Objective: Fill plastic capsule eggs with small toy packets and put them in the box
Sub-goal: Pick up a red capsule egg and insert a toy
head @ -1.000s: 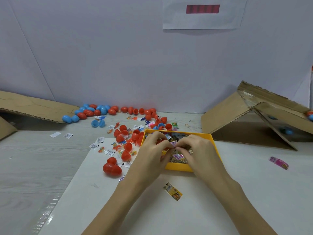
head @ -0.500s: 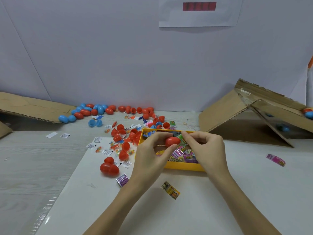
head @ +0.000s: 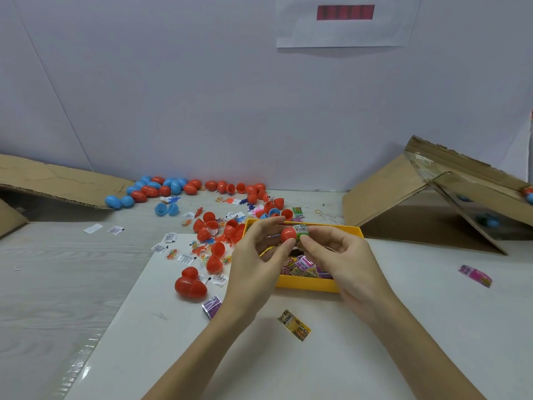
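Note:
Above the yellow tray (head: 305,285) my left hand (head: 256,264) pinches a red capsule half (head: 288,234) between thumb and fingers. My right hand (head: 343,261) pinches a green toy packet (head: 301,230) whose end sits at the mouth of that half. The tray holds several pink and yellow packets (head: 302,265). A closed red egg (head: 190,285) lies on the white board left of my left hand. A cardboard box (head: 432,203) lies on its side at the right, with eggs inside.
Loose red halves (head: 213,226) and small white packets (head: 170,238) litter the table behind the tray. Blue and red eggs (head: 155,189) line the wall. Single packets lie at the front (head: 294,324), by my left wrist (head: 212,306) and far right (head: 474,275). Flat cardboard (head: 57,180) lies left.
Both hands have lifted out of the tray. The left brought up a red capsule half and the right a green packet, now pushed against the half's opening.

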`<state>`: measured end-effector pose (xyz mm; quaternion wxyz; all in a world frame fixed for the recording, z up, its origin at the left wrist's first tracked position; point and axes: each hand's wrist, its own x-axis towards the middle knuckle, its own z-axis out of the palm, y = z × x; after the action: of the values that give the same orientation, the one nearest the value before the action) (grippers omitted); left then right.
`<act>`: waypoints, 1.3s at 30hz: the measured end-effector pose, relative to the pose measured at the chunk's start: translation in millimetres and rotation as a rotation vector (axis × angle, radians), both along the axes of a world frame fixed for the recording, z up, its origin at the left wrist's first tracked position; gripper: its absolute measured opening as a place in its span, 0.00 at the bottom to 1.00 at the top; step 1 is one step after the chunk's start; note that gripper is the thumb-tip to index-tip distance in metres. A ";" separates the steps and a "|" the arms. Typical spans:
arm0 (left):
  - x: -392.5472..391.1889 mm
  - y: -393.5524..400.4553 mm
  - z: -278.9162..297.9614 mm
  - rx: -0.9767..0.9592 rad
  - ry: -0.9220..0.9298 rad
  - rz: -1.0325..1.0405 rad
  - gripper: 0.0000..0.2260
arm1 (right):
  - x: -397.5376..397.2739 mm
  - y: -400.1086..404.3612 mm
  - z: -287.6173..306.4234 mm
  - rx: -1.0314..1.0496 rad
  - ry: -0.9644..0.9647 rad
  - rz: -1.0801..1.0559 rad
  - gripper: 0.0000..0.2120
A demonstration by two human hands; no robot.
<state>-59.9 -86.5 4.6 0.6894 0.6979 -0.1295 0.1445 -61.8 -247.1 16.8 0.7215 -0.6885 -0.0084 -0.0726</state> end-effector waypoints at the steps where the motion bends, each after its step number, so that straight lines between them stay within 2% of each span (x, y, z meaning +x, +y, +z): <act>1: 0.8 0.5 0.2 -0.018 0.007 0.000 0.16 | 0.4 0.5 0.5 0.019 -0.002 -0.002 0.10; 14: 1.6 1.4 1.2 0.000 -0.052 -0.010 0.16 | -3.1 2.4 6.2 -0.029 -0.081 -0.024 0.11; 20: 0.7 3.4 1.5 0.010 -0.110 -0.007 0.13 | -1.7 1.0 6.2 -0.054 -0.048 0.003 0.13; 23: -1.3 2.8 1.8 0.013 -0.123 -0.016 0.16 | -1.2 -0.6 7.6 0.157 0.063 0.085 0.18; 27: -1.4 1.8 2.3 0.131 -0.210 0.023 0.19 | -2.1 -2.8 11.7 0.444 0.239 0.228 0.17; 31: 0.1 1.7 1.0 0.249 -0.307 0.082 0.19 | -2.5 -0.9 13.4 0.537 0.291 0.287 0.16; 36: 0.6 -1.8 -2.8 0.409 -0.457 0.133 0.19 | -4.2 3.3 14.9 0.591 0.331 0.269 0.10; 39: 1.5 -4.1 -5.5 0.411 -0.472 0.151 0.20 | -6.1 5.1 16.4 0.630 0.373 0.292 0.11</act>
<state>-58.4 -90.6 -0.9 0.4722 0.7775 -0.2602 0.3238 -68.0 -241.9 33.2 0.8893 -0.4263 0.0477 0.1584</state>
